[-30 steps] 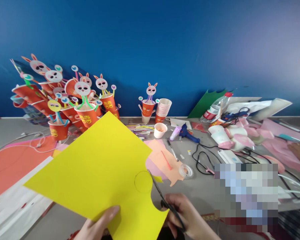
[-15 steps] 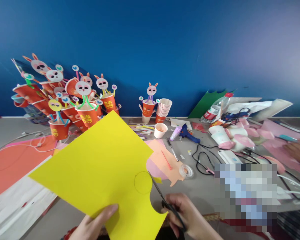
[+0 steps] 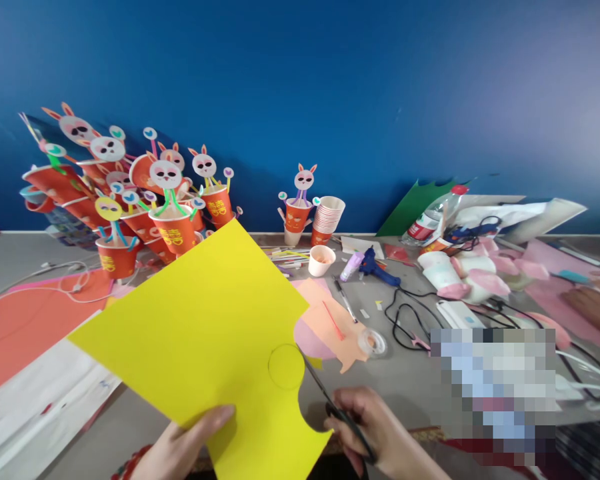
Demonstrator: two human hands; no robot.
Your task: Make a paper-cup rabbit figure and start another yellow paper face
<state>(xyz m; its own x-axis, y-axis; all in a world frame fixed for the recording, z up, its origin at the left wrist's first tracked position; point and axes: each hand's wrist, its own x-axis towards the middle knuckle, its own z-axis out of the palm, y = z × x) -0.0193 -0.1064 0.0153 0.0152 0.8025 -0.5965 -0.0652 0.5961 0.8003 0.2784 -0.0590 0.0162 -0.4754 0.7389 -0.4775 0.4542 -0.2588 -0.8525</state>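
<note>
A large sheet of yellow paper (image 3: 195, 333) is held up over the table, its right edge cut into curved notches. My left hand (image 3: 187, 440) grips its lower edge, thumb on top and fingers hidden beneath. A thinly drawn circle (image 3: 286, 367) lies on the sheet close to the cut edge. My right hand (image 3: 363, 427) is closed around the handles of black scissors (image 3: 320, 383). The blades lie along the paper's edge just right of the circle; how far apart they are is hard to tell.
Orange paper cups with rabbit faces (image 3: 173, 230) crowd the back left. Behind the sheet are a stack of cups (image 3: 329, 217), a blue glue gun (image 3: 377, 267), a pen (image 3: 347, 300) and a tape roll (image 3: 373, 342). Another person's hand (image 3: 593, 307) rests on pink paper at right.
The yellow sheet has turned slightly, its left corner shifting right and up. My left hand has moved a little with it. The scissors stay nearly in place beside the circle.
</note>
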